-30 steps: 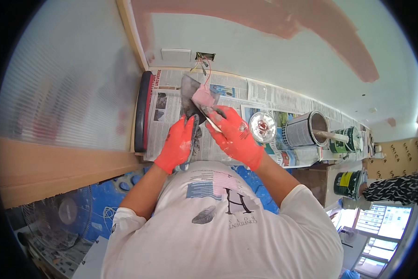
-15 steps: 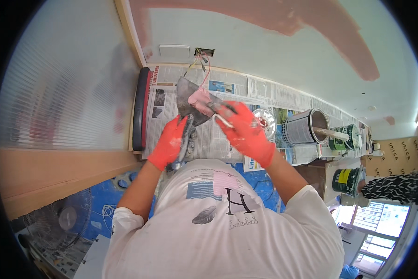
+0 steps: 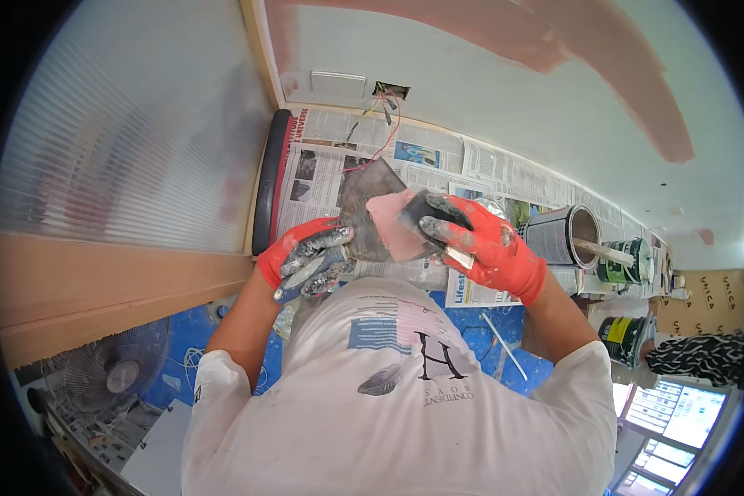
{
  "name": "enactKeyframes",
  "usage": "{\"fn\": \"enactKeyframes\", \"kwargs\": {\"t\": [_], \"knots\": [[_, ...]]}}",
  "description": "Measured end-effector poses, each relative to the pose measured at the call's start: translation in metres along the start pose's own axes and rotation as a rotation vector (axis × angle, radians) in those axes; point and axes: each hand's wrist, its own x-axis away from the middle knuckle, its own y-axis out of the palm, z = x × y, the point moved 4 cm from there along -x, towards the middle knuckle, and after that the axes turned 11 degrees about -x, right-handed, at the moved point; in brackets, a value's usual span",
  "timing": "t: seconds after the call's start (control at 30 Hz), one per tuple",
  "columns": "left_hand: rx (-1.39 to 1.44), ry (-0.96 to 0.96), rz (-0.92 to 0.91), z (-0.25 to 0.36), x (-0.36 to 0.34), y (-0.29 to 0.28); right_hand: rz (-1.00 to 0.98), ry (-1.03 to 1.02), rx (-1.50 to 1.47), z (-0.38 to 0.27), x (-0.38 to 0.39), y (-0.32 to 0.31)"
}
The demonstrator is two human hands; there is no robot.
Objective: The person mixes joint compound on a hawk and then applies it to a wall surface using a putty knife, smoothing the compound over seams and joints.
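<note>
My left hand, in a red glove with a dark, smeared palm, grips the lower left edge of a dark flat filler board. Spread over the board's right half is a patch of pink filler. Gloved the same way, my right hand is closed round a dark, flat-bladed filling knife, whose blade edge lies at the right side of the pink patch. A pale, narrow piece sticks out below the right fingers; whether it belongs to the knife cannot be made out.
Newspaper covers the ledge. To the right stand an open tin with a stick and a green tub. Wires hang from a wall box. A ribbed panel rises left; a fan stands below it.
The board has come nearer to me and turned to show more of its face. The pink lump is now a flatter patch. My right hand has shifted right with the knife.
</note>
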Motion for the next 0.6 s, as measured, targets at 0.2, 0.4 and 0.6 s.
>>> {"fn": "enactKeyframes", "kwargs": {"t": [0.2,0.4,0.6], "knots": [[0.062,0.153,-0.155,0.007,0.001,0.030,-0.020,-0.007,0.134,0.018,0.020,-0.008],[-0.106,-0.036,-0.068,0.007,-0.012,0.042,-0.018,0.163,0.093,0.036,0.044,-0.015],[-0.724,0.520,-0.055,0.027,-0.029,0.023,0.460,0.174,0.256,0.052,0.091,-0.005]]}}
